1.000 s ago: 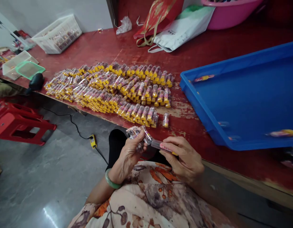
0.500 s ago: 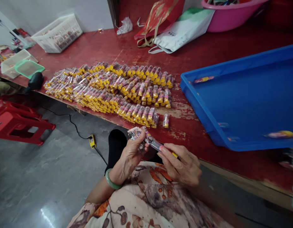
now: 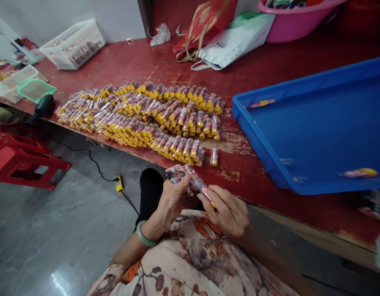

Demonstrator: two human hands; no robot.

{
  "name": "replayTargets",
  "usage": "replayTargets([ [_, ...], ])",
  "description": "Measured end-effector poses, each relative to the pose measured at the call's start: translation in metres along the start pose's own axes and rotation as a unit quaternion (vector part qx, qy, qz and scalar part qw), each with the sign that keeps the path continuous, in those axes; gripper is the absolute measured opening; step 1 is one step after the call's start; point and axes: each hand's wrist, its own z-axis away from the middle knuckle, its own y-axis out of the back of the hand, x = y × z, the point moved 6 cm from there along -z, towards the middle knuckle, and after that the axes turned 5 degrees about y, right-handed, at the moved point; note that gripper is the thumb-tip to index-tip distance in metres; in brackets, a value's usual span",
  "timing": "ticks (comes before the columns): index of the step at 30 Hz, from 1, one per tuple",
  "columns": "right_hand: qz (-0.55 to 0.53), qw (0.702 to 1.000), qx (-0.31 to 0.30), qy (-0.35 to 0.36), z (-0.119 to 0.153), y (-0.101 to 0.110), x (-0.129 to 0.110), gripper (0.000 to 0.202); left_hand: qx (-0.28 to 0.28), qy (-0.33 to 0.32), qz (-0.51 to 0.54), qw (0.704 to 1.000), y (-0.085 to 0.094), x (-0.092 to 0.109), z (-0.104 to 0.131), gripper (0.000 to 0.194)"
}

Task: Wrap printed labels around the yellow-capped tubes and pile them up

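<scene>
My left hand (image 3: 171, 197) is closed on a small stack of flat printed plastic sleeves (image 3: 174, 172) above my lap, with a jade-coloured bangle on its wrist. My right hand (image 3: 228, 211) pinches a slim clear tube with a yellow end (image 3: 206, 191). The tube's far end meets a printed sleeve at my left fingers; how deep it sits is hard to make out. Just beyond my hands, many clear, yellow-ended wrapped tubes (image 3: 128, 119) lie in stacked rows on the red table (image 3: 227, 78). One wrapped tube (image 3: 214, 156) stands apart at their right.
A blue tray (image 3: 319, 135) with a few loose pieces sits at the right. Behind are a pink basin (image 3: 296, 24), a white bag (image 3: 236, 41) and a white basket (image 3: 74, 45). A black heat-gun-like tool (image 3: 45, 106) lies by the left edge, near red stools (image 3: 26, 160).
My right hand has moved left towards my left hand, bringing the tube closer to and partly against the printed sleeve. My left hand has stayed nearly in place.
</scene>
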Motion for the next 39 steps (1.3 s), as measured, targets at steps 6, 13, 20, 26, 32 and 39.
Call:
replayTargets([
  [6,-0.322,0.936,-0.043,-0.137,0.005,-0.010,0.018,0.039,-0.024,0.014,0.011,1.000,0.000,0.002,-0.002,0.037],
  [13,-0.373,0.883,0.028,-0.283,0.013,-0.010,0.037,0.036,-0.099,0.061,-0.030,0.993,-0.013,-0.007,0.006,0.042],
  [20,-0.328,0.897,0.071,-0.287,0.002,-0.006,0.036,0.020,-0.112,0.064,-0.037,0.991,-0.019,-0.011,0.011,0.037],
  [26,-0.358,0.893,0.055,-0.267,0.005,-0.007,0.038,0.027,-0.107,0.056,-0.045,0.992,-0.017,-0.009,0.010,0.035],
  [32,-0.331,0.910,0.083,-0.236,0.008,-0.001,0.034,0.039,-0.124,0.048,-0.049,0.990,-0.021,-0.007,0.010,0.037],
  [39,-0.247,0.936,0.101,-0.230,0.007,0.005,0.024,0.040,-0.127,0.038,-0.053,0.990,-0.024,-0.009,0.012,0.039],
])
